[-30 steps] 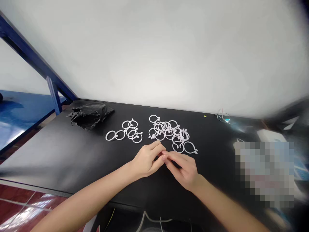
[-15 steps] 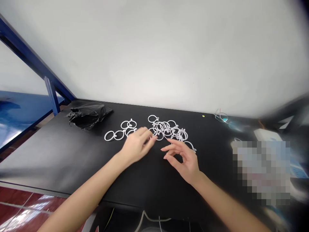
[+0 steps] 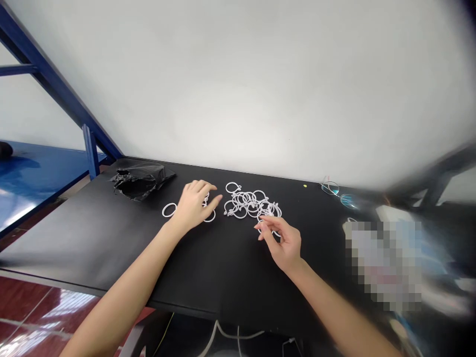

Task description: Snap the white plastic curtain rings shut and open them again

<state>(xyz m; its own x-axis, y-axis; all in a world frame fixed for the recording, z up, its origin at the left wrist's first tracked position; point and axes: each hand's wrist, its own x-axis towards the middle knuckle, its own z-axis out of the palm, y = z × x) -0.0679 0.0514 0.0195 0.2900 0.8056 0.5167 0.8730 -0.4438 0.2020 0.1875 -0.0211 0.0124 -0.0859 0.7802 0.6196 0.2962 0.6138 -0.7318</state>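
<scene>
Head view: white rings lie flat on the black table (image 3: 92, 248), in two lots. The larger pile (image 3: 243, 200) sits ahead of and between the hands, its rings overlapping, probably because thin hoops dropped loosely together slide over one another. The smaller group (image 3: 210, 220) is mostly hidden under the left hand (image 3: 193, 203), with one ring (image 3: 163, 210) showing just left of the wrist. The gap between the lots seems to keep them from mixing.

The left fingers are spread, thumb well apart, and nothing shows between them; whether they touch the rings below, I cannot tell. The right hand (image 3: 280, 240) is at the pile's near edge, fingers curled and thumb near the forefinger, a shape suited to pinching thin plastic. I cannot tell whether it grips a ring, as those behind show past it.

Farther left, a crumpled black bag (image 3: 159, 176) lies with its torn mouth toward the viewer, well apart from the hands. A yellow speck (image 3: 305, 186) and glasses (image 3: 330, 188) lie near the wall (image 3: 238, 89), perhaps set back to leave working room. Toward the right edge, a patch (image 3: 385, 267) is pixelated beyond reading.
</scene>
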